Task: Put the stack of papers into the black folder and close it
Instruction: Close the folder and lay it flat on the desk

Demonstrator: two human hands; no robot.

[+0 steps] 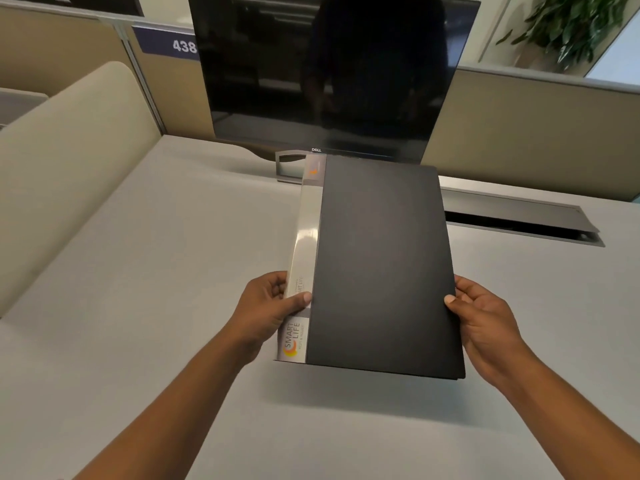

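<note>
1. Head view has us looking down at the black folder [384, 268], shut, held up off the grey desk [145, 278] between both hands; its shadow lies on the desk beneath the near edge

2. Our left hand [266, 313] pinches the spine side, thumb on top over the pale label strip [301, 265], fingers curled under, closed on the folder

3. Our right hand [485, 320] takes the open edge the same way, thumb tip just on the black cover, fingers wrapped beneath, closed on it as well

4. No stack of papers in sight anywhere on the desk; whether the sheets are already inside we cannot tell, the cover hides everything

5. Handling, as we judge it: a thin plastic display folder, light, stiff enough to stay flat between two side grips with no sag showing. The cover looks matte, the spine strip glossy and probably slicker under the thumb, so the long edges near the middle are the sensible place to hold

6. If sheets are loose inside, tilting the open edge down could let them slide out, so we would keep it level

7. The desk is smooth, flat and bare around us, plenty of room to lay the folder down

8. Beyond it a dark monitor [332, 71] stands on its stand, a cable tray slot [519, 223] sits to the right, beige partitions [540, 126] close the bay, and a plant [571, 26] shows at top right
</note>
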